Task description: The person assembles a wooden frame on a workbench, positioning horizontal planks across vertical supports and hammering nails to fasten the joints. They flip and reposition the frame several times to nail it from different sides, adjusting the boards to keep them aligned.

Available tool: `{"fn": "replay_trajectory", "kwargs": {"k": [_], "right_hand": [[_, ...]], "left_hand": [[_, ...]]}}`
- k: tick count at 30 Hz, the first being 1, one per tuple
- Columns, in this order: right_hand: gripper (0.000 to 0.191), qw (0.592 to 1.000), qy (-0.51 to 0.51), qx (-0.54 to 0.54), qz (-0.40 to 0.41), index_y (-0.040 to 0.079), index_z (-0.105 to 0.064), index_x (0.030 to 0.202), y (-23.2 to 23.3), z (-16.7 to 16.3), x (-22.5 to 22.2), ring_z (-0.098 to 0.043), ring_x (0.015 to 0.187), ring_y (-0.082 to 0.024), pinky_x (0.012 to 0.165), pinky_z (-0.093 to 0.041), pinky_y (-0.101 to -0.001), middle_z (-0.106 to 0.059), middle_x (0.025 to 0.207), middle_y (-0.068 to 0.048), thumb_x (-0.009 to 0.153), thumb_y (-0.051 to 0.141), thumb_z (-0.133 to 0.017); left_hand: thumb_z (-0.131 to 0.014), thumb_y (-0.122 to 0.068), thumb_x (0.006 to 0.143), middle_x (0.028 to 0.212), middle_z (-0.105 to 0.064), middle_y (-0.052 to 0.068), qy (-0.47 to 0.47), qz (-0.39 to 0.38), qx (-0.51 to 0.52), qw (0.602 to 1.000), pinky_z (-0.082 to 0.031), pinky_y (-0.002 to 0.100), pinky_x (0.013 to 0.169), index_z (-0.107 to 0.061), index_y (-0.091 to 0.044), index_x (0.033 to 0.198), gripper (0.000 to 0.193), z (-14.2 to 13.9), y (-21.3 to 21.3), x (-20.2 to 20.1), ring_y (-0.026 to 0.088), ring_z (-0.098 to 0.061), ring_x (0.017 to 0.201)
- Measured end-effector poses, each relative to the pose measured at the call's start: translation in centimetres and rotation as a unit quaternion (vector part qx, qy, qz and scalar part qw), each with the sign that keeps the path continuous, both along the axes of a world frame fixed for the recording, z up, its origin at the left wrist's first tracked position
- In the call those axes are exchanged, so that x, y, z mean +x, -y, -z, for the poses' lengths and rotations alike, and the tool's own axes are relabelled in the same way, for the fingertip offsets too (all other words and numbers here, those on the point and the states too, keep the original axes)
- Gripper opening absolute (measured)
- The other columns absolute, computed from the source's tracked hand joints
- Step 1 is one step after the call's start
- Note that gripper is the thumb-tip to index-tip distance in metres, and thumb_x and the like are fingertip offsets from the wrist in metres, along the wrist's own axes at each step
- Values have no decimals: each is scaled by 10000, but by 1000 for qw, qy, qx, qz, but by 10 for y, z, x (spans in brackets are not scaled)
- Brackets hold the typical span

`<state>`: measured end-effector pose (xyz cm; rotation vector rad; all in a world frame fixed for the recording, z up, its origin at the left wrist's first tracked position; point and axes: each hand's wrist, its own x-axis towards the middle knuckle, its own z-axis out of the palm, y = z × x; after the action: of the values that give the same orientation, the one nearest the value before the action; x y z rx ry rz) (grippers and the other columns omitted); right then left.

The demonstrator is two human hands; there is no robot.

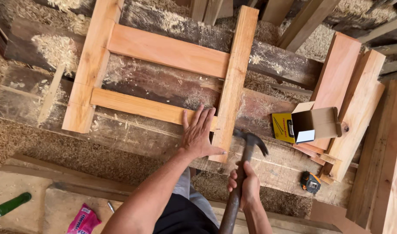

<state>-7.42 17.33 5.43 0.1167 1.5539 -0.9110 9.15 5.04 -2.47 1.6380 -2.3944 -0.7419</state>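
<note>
Frame (164, 82) is laid flat on the bench (34, 108), toward its far-left part: two long stiles joined by two cross rails. Left hand (198, 132) is spread flat, fingers apart, pressed on the lower rail (133, 105) right at its joint with the right stile (233, 82). Right hand (246, 184) is clamped round the hammer (244, 173) handle; the head is held just beside the stile's near end, close to the bench's near edge.

Risks, as judged:
- The left thumb is laid just beside the hammer head. A glancing blow could land on thumb or fingers.
- Frame is held down by one palm only, no clamp seen. It could be shifted or bounced by a blow, and the joint racked out of square.
- The stile's near end is close to the bench's near edge; if struck off-centre, the end grain could be bruised or split.
- Shavings are spread over the bench, so the frame may be seated unevenly and could slide.
- Open nail box (304, 125) and tape measure (311, 182) are set near the bench's right end; they could be knocked off by vibration.

No nail can be made out at the joint.
</note>
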Motion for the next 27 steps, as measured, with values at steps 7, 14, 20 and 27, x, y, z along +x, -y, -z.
{"fn": "replay_trajectory", "kwargs": {"k": [7, 14, 20, 27], "right_hand": [[339, 999, 38, -6, -2, 62, -498, 1115, 9, -2, -11, -431, 427, -137, 371, -406, -298, -478, 619, -29, 1073, 358, -338], [299, 1000, 4, -18, -4, 63, -508, 1066, 3, 3, -10, -417, 396, -127, 344, -402, -289, -474, 568, -13, 1059, 335, -383], [296, 999, 28, 0, 15, 74, -506, 1048, 3, 3, -9, -408, 396, -120, 325, -373, -284, -474, 572, -12, 1065, 342, -382], [291, 1000, 25, -9, -1, 70, -476, 1037, 0, -2, -7, -419, 407, -130, 347, -401, -290, -476, 584, -18, 1077, 332, -357]], "left_hand": [[-856, -837, 373, 1632, -277, 182, -24, -2, -24, 999, 98, 715, 1190, -107, -72, 1575, 1610, 6, -1, 1, 320, -178, 1547], [-852, -851, 366, 1634, -266, 177, 1, -6, 13, 1000, 91, 690, 1202, -99, -84, 1579, 1620, 5, -1, -1, 317, -179, 1546], [-856, -851, 373, 1643, -235, 162, 26, -5, 32, 999, 79, 685, 1202, -104, -91, 1574, 1608, -6, 2, 0, 313, -161, 1549], [-854, -839, 411, 1652, -223, 142, 62, -3, 62, 996, 81, 675, 1213, -109, -105, 1587, 1574, -16, 5, -1, 299, -157, 1552]]}}
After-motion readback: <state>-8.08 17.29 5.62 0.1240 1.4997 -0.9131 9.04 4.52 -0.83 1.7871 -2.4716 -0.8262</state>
